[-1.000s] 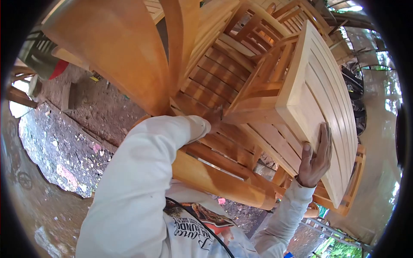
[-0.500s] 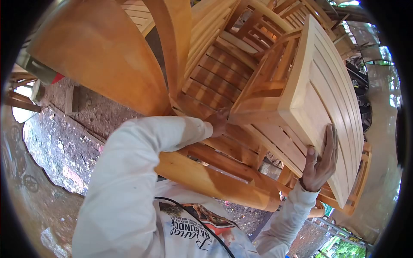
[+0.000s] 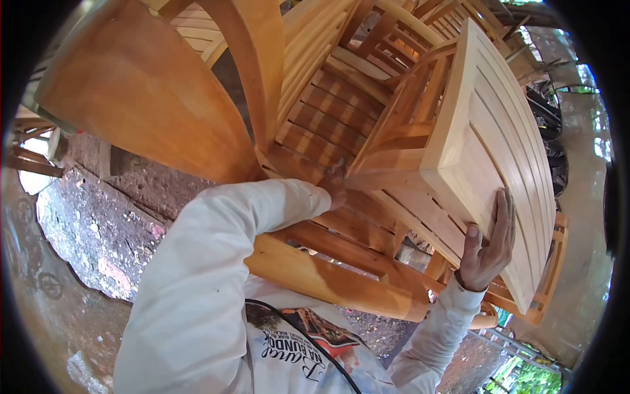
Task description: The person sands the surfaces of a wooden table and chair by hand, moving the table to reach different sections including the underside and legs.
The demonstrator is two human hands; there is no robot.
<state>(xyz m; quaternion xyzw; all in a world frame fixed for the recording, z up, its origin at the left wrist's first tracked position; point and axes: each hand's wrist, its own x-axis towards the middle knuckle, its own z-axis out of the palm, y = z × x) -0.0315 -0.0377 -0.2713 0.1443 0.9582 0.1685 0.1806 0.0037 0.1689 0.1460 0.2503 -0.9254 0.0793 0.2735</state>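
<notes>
A pale wooden slatted chair (image 3: 453, 151) lies tipped over on a larger orange-brown wooden bench (image 3: 315, 125). My right hand (image 3: 489, 246) rests flat against the chair's curved slats, fingers stretched out together and thumb apart. My left hand (image 3: 335, 188) is closed, right at the end of the chair's lower frame piece, low over the bench slats. Its fingers are mostly turned away from view, and I cannot tell what they hold. A small greyish bit shows at its upper tip.
A broad curved wooden panel (image 3: 144, 92) rises at the upper left. The bench's thick front rail (image 3: 335, 282) runs close before my body. More wooden furniture (image 3: 400, 39) stands behind. Littered dirt ground (image 3: 98, 223) shows at the left, and a dark cable (image 3: 315, 354) crosses my shirt.
My left hand has shifted slightly along the end of the chair's frame piece, and its forearm moved a little right. My right hand stays on the slats. The view has shifted slightly.
</notes>
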